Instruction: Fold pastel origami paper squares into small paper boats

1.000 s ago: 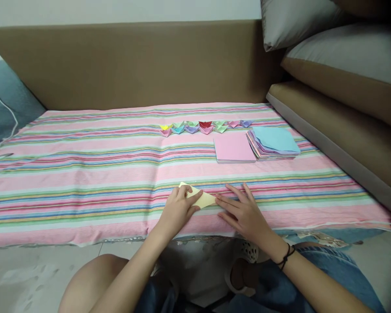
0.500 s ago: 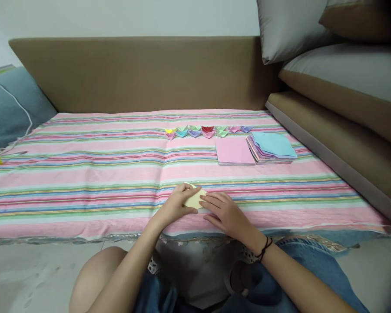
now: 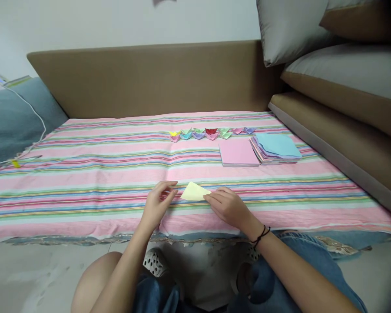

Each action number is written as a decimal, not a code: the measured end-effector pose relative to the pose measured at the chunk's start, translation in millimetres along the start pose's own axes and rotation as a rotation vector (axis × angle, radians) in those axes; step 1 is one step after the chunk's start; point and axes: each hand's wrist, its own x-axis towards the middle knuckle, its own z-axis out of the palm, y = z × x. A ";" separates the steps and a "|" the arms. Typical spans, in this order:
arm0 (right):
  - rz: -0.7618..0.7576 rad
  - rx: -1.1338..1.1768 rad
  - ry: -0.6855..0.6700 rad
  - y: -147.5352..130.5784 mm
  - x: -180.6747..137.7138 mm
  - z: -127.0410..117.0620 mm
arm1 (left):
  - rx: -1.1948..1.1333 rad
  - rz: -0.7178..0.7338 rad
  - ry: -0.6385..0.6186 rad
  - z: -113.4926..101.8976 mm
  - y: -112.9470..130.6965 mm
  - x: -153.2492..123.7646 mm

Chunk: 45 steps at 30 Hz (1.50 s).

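A pale yellow folded paper (image 3: 195,191) is over the striped cloth (image 3: 124,176) in front of me. My right hand (image 3: 227,206) pinches its right corner between thumb and fingers. To the left of the paper, my left hand (image 3: 159,201) is apart from it, thumb and fingers spread with nothing between them. Farther back, two rows of small folded paper shapes (image 3: 211,135) in several colours stand on the cloth.
A stack of pink paper squares (image 3: 238,153) lies beside a taller stack topped with blue paper (image 3: 276,145). Cushions (image 3: 339,117) are piled on the right. A white cable (image 3: 35,114) runs over a blue cushion (image 3: 16,113) at left. A brown backrest (image 3: 150,82) stands behind.
My left hand has let go of the yellow paper and drawn back to the left. The paper has turned, and my right hand now pinches its right corner. The view has shifted slightly.
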 end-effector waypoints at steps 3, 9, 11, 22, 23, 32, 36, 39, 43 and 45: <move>0.300 0.179 0.219 -3.8 4.7 -3.0 | -0.122 -0.094 0.024 3.9 -0.1 -1.5; 1.029 1.150 0.583 -5.9 12.9 -7.6 | -0.538 -0.267 -0.216 43.9 11.6 -10.4; 1.092 1.369 0.584 -10.3 15.5 -5.1 | -0.674 -0.282 -0.197 60.7 16.7 -12.0; 1.073 1.386 0.265 -13.3 10.6 -7.8 | -0.567 -0.325 -0.224 57.3 21.7 2.9; 1.069 1.375 0.187 -12.1 9.3 -8.5 | -0.546 -0.322 -0.213 54.6 20.2 4.3; 1.049 1.265 0.131 -0.1 -1.3 -15.7 | -0.065 -0.141 -0.337 36.7 9.6 12.6; 0.954 1.025 -0.009 -2.7 -7.1 -15.8 | 0.251 0.109 -0.298 42.5 10.6 16.5; 0.873 0.888 -0.058 -4.9 -11.6 -15.9 | 0.523 0.319 -0.216 47.7 12.6 13.8; 0.728 0.524 -0.142 -1.0 -15.7 -21.6 | 0.761 0.502 -0.180 49.8 14.4 -2.1; 0.591 0.356 -0.132 1.5 -16.4 -25.2 | 0.778 0.550 -0.269 51.0 13.6 -13.6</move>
